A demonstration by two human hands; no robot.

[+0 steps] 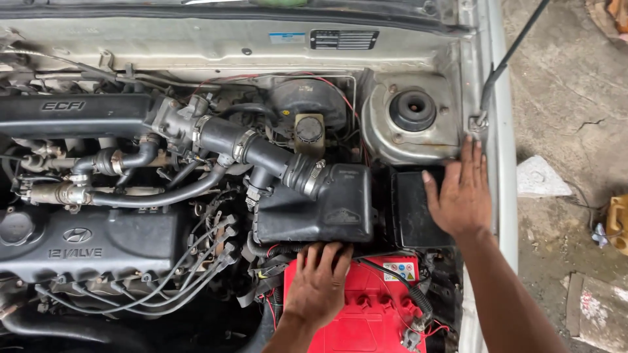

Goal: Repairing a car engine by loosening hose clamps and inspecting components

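I look down into an open car engine bay. My left hand (318, 282) reaches under the near edge of the black plastic air filter housing (327, 206), fingers curled against its lower rim, above a red battery (366, 314). My right hand (460, 193) lies flat with fingers spread on the black open half of the air box (409, 216) beside the fender. A ribbed black intake hose (261, 151) runs from the housing to the engine.
A black valve cover (85, 243) with ignition leads (196, 261) fills the left. The strut tower (412, 111) and brake fluid reservoir (309, 132) sit at the back. A hood prop rod (510, 49) rises at right. Concrete ground (569, 98) lies beyond the fender.
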